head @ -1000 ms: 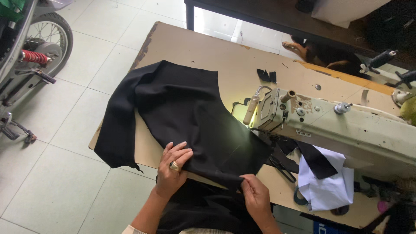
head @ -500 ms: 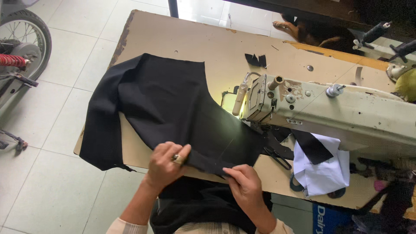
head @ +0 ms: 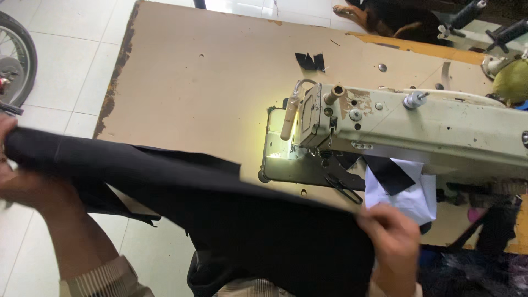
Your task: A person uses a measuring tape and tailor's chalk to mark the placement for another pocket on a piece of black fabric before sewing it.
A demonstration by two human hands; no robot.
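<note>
Lifted off the table [head: 209,82], one black cloth [head: 231,220] now hangs between two hands

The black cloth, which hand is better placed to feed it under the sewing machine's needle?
Probably the right hand: it grips the cloth beside the sewing machine, while the left hand holds the far end, off the table.

The black cloth [head: 247,220] across the lower frame looks matt and smooth, a thin woven fabric. The table [head: 209,82] above it is bare brown board, matt, with a chipped, rough left edge. At right, the sewing machine [head: 429,132] is cream-painted metal, scuffed and stained, with dull steel fittings. Below it lies a white cloth piece [head: 407,198], matt. The floor tiles [head: 60,66] at upper left look pale and slightly glossy.
</note>
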